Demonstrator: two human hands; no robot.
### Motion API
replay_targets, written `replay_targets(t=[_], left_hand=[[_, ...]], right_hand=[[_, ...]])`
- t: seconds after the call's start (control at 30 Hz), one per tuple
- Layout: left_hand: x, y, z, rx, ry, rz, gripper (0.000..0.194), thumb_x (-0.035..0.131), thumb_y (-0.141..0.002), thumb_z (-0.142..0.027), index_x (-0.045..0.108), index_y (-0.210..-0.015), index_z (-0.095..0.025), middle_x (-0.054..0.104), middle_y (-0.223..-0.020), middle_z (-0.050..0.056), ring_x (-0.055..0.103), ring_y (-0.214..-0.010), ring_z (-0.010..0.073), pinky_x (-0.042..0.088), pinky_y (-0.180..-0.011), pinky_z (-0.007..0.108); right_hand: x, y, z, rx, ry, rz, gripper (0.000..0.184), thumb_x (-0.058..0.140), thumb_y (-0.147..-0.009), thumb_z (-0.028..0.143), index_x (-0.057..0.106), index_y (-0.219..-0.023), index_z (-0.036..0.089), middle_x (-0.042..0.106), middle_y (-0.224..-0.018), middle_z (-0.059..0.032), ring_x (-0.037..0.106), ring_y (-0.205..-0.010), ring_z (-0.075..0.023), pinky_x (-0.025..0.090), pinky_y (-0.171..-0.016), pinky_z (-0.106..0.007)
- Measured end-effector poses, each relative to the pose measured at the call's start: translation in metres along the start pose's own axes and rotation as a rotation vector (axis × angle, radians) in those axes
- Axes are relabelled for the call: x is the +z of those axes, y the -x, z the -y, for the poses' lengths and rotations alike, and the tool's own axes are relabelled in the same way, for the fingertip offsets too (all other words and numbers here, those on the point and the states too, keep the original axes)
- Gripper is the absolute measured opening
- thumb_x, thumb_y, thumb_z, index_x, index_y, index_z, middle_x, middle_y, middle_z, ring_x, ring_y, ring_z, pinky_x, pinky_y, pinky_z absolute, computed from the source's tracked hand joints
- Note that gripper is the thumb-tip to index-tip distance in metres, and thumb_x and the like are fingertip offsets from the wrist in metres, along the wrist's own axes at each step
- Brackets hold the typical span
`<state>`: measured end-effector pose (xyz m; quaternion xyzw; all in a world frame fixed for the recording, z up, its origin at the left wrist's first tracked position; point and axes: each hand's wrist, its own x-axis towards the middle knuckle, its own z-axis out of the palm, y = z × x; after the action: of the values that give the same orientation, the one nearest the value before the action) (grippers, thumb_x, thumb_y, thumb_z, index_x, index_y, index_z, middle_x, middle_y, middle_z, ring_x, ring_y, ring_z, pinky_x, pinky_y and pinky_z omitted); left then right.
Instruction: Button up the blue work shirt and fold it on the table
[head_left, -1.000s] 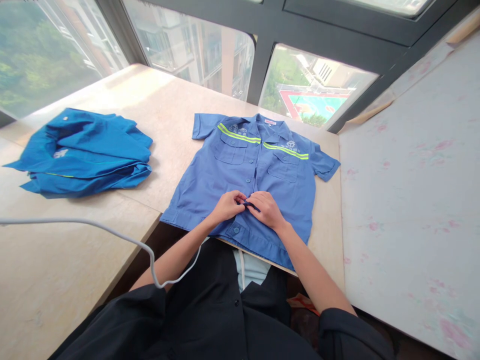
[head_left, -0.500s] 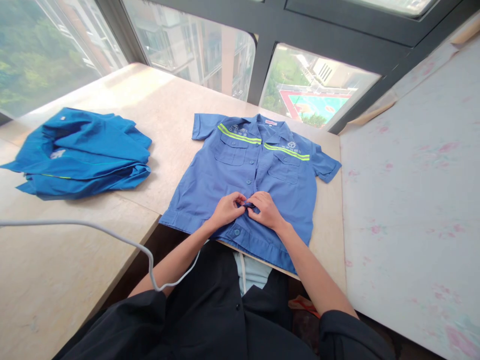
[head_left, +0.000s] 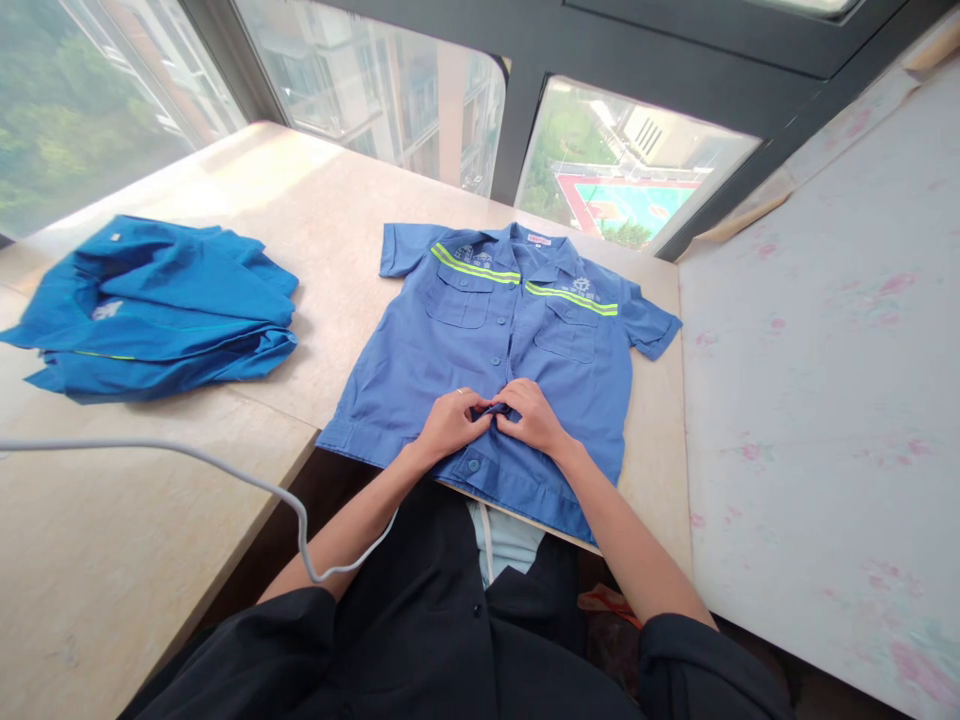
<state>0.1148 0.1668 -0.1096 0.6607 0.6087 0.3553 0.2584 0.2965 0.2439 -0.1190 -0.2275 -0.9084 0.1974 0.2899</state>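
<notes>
A blue short-sleeved work shirt [head_left: 442, 350] with yellow-green reflective stripes lies flat, front up, on the beige table [head_left: 330, 210]. Its hem hangs slightly over the near edge. My left hand [head_left: 448, 422] and my right hand [head_left: 534, 417] meet at the shirt's front placket, low on the shirt. Both pinch the fabric there with closed fingers, thumbs touching. One button shows just below my left hand, others run up the placket towards the collar.
A rumpled pile of brighter blue clothing [head_left: 157, 310] sits on the table at the left. A white cable [head_left: 225, 470] crosses the near left. A pale flowered surface [head_left: 817, 380] fills the right side. Windows run along the back.
My two hands have drawn closer together on the placket, and the dark gap between them has closed. The shirt and the pile have not moved.
</notes>
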Motion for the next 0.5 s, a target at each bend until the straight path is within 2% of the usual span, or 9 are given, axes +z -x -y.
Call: replay_targets(t=[0.13, 0.37, 0.5], left_hand=[[-0.0021, -0.0002, 0.0024, 0.056, -0.034, 0.063, 0.013, 0.069, -0.082, -0.026, 0.074, -0.089, -0.016, 0.066, -0.077, 0.002, 0.054, -0.061, 0.0108, 0.04, -0.064, 0.024], [-0.0052, -0.0012, 0.0024, 0.009, 0.032, 0.105, 0.022, 0.066, -0.084, -0.021, 0.076, -0.103, -0.018, 0.069, -0.078, 0.002, 0.055, -0.062, 0.0107, 0.039, -0.063, 0.023], [-0.0059, -0.0009, 0.0, 0.001, 0.046, 0.105, 0.024, 0.063, -0.083, -0.018, 0.076, -0.102, -0.017, 0.069, -0.079, 0.002, 0.054, -0.061, 0.0102, 0.039, -0.063, 0.022]], right_hand=[[-0.0019, 0.0002, -0.0006, 0.028, -0.048, -0.012, 0.015, 0.06, -0.079, 0.016, 0.068, -0.092, 0.019, 0.067, -0.088, -0.0062, 0.058, -0.09, -0.0214, 0.043, -0.087, -0.037], [-0.0033, 0.0016, -0.0023, 0.042, -0.071, 0.002, 0.014, 0.06, -0.083, 0.019, 0.068, -0.094, 0.02, 0.068, -0.092, -0.0069, 0.059, -0.093, -0.0218, 0.044, -0.089, -0.038], [-0.0045, 0.0022, -0.0019, 0.041, -0.08, 0.0, 0.012, 0.061, -0.085, 0.021, 0.069, -0.095, 0.021, 0.068, -0.093, -0.007, 0.06, -0.093, -0.0218, 0.045, -0.089, -0.039]])
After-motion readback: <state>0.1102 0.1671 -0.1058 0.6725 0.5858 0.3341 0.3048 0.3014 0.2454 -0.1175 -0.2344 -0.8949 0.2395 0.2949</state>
